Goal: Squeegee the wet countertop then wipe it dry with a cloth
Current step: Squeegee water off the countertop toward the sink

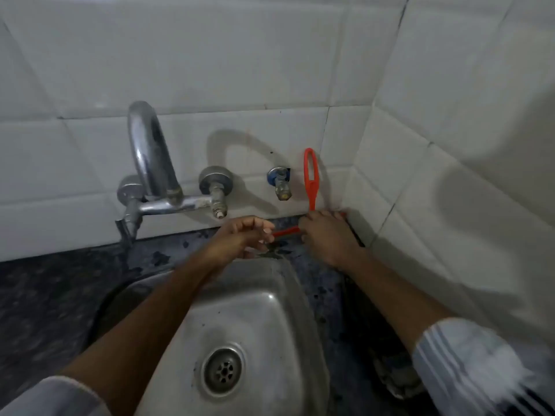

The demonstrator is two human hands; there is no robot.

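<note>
R hand (327, 238) fingers curled on red squeegee (310, 178) head, at desk (318, 283) back corner; L hand (240, 238) fingers loosely curled, apparently touching blade end.

The sink (240, 310) is set in the countertop (45, 295), with the faucet (150, 163) on the tiled wall (240, 55) behind it to the left. The squeegee (310, 178) stands in the back right corner, handle up against the wall, right of a small valve (280, 183). The right hand (327, 235) rests on its base, the left hand (243, 238) just left.
</note>
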